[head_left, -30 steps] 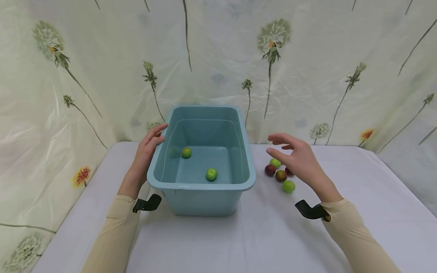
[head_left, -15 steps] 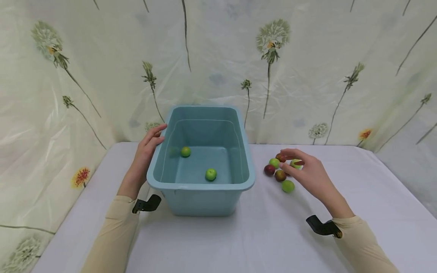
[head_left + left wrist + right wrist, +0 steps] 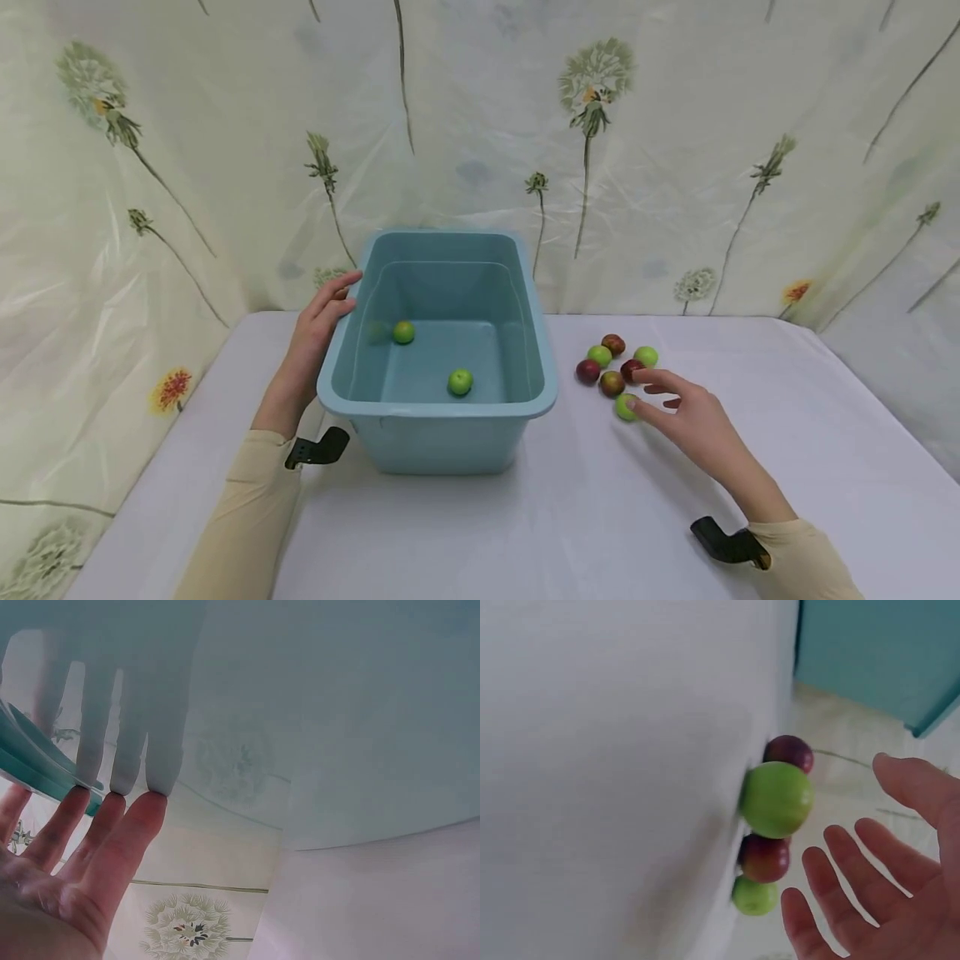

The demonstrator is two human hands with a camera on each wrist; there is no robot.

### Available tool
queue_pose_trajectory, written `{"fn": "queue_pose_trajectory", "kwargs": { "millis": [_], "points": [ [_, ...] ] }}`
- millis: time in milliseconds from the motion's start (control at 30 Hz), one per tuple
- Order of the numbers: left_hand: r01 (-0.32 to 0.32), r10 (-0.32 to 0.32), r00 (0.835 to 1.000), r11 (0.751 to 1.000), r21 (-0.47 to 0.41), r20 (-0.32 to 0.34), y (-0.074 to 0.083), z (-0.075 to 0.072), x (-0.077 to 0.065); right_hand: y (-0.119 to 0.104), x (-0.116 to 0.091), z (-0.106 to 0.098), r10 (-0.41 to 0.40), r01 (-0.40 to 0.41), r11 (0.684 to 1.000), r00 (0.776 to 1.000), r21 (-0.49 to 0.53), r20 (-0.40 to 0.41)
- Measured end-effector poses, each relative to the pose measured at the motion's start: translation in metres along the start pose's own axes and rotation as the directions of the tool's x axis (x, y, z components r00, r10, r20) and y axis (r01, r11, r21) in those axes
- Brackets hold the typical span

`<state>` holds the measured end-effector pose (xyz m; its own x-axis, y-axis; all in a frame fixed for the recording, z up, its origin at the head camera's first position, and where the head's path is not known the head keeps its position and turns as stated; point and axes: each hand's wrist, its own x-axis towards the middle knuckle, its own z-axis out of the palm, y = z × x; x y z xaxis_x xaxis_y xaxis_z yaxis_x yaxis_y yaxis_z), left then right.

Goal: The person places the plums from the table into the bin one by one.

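Note:
A pale blue plastic tub stands on the table with two small round green fruits on its floor. My left hand is at the tub's left side; in the left wrist view its straight fingertips touch the outer wall. To the right of the tub, my right hand hovers with relaxed, spread fingers beside the nearest round green fruit. In the right wrist view that green fruit is apart from the fingers and nothing is in the palm.
Behind the nearest green fruit lie several dark red fruits and more green ones, close together. A white cloth covers the table. A curtain with dandelion print hangs right behind the tub and along the left side.
My right hand has moved from above the back of the fruit group toward me and to the right, down beside the nearest green fruit. My left hand stays at the tub.

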<state>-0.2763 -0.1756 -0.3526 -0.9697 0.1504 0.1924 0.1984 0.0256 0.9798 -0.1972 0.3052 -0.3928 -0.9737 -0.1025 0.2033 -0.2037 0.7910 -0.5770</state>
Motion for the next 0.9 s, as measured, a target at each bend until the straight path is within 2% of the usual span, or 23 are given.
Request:
{"fn": "queue_pose_trajectory", "kwargs": {
  "millis": [167, 433, 900],
  "points": [
    [0.004, -0.004, 1.0, 1.0, 0.004, -0.001, 0.002, 0.0, -0.001, 0.008, -0.006, 0.002, 0.059, -0.06, 0.998, 0.997, 0.01, 0.054],
    [0.001, -0.001, 1.0, 1.0, 0.002, 0.01, 0.0, 0.0, -0.001, 0.016, -0.003, 0.004, 0.05, -0.06, 0.995, 0.99, 0.074, 0.135],
    [0.002, -0.002, 1.0, 1.0, -0.01, -0.005, 0.0, 0.0, 0.0, 0.022, 0.001, 0.01, 0.046, -0.051, 0.997, 0.993, 0.052, 0.106]
  ]
}}
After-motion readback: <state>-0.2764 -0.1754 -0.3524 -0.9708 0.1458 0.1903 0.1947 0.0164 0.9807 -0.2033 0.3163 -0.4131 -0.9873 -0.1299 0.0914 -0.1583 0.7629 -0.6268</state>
